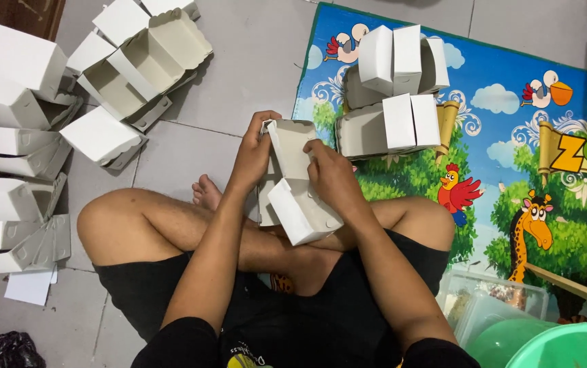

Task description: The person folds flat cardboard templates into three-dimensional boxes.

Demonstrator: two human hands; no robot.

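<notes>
Seated: cross-legged on the tiled floor [252,61], the person works over bare knees.
Box in hand: a white cardboard box [298,194], half folded, is held above the lap between both hands, its scalloped lid flap standing up and its closed white end pointing down toward the legs.
Left hand: the left hand [254,151] is closed on the box's left side, fingers curled over the top of the upright flap.
Right hand: the right hand [333,176] grips the box from the right, thumb and fingers pressed on the flap and the side wall.
Play mat: a bright play mat [511,143] with cartoon birds, a giraffe and trees lies to the right, its edge just beside the hands.
Stack on mat: a stack of boxes [394,95], grey inside and white outside, sits on the mat beyond the hands, apart from them.
Pile on floor: a pile of boxes [48,102], some open with lids up, is spread over the floor to the left, well apart from the held box.
Lower right: a green bowl [566,346] and a clear tub [487,307] sit near the right knee.
Lower left: a black bag [6,349] lies on the floor.
</notes>
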